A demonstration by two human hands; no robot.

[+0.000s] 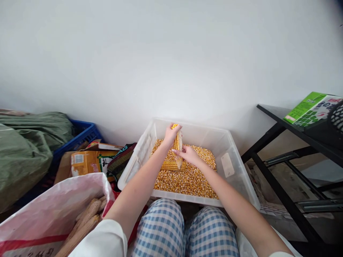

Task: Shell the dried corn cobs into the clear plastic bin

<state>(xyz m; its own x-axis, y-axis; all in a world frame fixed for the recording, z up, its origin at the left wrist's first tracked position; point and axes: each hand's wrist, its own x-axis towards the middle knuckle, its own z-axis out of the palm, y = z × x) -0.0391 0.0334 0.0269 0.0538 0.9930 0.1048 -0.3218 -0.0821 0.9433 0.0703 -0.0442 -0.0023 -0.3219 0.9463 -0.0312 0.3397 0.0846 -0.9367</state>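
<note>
A partly stripped corn cob [177,142] is held upright above the plastic bin [241,167], yellow kernels on its left side and bare pale cob on its right. My left hand [170,134] is closed around its upper part. Lower down, my right hand [187,154] is closed against the cob's side, the thumb pressed to it. Loose corn kernels [187,182] cover the bottom of the bin. Another corn cob [168,165], with its kernels on, lies on them just below my hands.
At the lower left stands a white sack [80,189] with bare cobs [87,217] inside. Behind it are an orange carton [88,162] and a blue crate [85,132] under green cloth [34,139]. On the right, a black metal stand [278,171] carries a green box [308,110].
</note>
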